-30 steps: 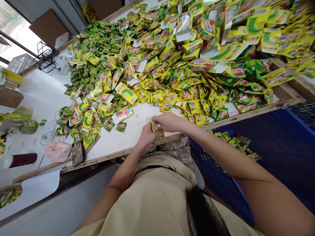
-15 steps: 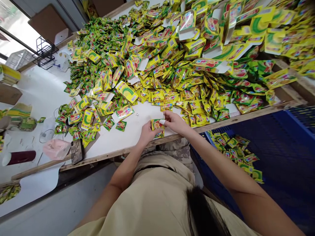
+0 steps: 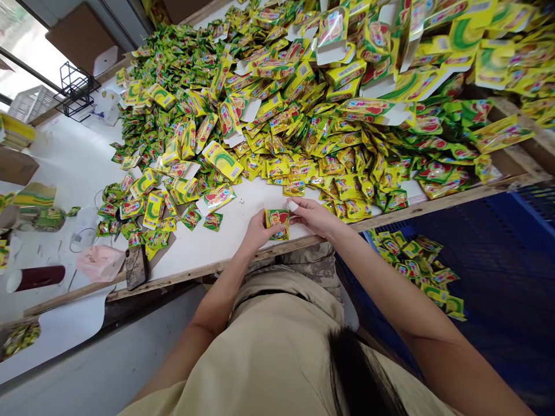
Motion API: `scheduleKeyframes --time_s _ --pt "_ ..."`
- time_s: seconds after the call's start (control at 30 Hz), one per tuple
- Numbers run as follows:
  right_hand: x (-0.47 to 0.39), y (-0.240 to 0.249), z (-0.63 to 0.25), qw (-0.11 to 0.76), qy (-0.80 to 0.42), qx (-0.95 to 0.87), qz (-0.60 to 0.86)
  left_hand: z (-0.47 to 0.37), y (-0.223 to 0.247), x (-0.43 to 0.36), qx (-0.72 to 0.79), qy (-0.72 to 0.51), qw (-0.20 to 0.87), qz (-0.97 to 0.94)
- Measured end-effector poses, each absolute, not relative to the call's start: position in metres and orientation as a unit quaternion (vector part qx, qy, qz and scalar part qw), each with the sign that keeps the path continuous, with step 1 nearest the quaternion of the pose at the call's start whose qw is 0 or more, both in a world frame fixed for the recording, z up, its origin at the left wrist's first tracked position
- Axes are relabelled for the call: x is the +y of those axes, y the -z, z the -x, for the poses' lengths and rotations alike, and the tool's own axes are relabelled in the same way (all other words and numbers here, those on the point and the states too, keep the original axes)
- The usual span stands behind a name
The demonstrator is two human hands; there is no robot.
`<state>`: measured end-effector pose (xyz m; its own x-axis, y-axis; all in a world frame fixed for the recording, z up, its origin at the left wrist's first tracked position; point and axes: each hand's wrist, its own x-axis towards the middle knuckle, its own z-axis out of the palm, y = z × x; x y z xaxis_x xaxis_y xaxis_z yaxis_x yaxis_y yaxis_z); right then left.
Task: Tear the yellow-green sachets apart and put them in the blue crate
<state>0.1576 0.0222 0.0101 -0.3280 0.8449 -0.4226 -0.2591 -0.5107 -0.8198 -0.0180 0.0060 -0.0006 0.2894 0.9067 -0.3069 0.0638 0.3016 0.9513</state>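
My left hand [image 3: 256, 232] is closed on a small green and yellow printed packet [image 3: 276, 224], its thumb lying across the front. Red fruit and large letters show on the packet's face. At the packet's right edge is my right hand [image 3: 315, 217], fingers bent against it and partly hidden behind. A white cover wraps one of its fingertips near the packet's top corner. Both hands are just above the white tabletop [image 3: 203, 248], close to its wooden front edge. Beyond them lie small yellow sachets [image 3: 295, 186] and a printed box [image 3: 218, 197] with a white flap.
A large heap of green sachets [image 3: 182, 63] and yellow boxes [image 3: 223, 160] covers the table. A phone [image 3: 136, 267], a pink bag [image 3: 99, 263] and a dark red cylinder [image 3: 41, 278] lie left. Below right stands a blue crate [image 3: 494, 254] with several sachets inside.
My right hand's covered fingertip has moved up off the packet's front to its top right corner, so more of the printed face shows. My left hand keeps its hold.
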Motion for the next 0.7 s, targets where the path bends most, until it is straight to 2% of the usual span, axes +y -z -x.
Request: scheduleKeyframes --time_s 0.13,0.3,0.53,0.7 --pt "0.027 -0.014 -0.159 0.353 -0.783 -0.269 0.435 0.019 -0.001 0.006 0.515 -0.308 0.621 -0.504" --pt "0.037 -0.021 -0.165 0.281 -0.836 -0.265 0.389 0.02 -0.012 0.006 0.462 -0.308 0.675 -0.487" --pt "0.043 -0.019 -0.16 0.252 -0.84 -0.277 0.393 0.018 -0.012 0.006 0.466 -0.319 0.658 -0.497" --pt "0.045 -0.019 -0.155 0.254 -0.838 -0.25 0.413 0.021 -0.012 0.013 0.442 -0.309 0.753 -0.377"
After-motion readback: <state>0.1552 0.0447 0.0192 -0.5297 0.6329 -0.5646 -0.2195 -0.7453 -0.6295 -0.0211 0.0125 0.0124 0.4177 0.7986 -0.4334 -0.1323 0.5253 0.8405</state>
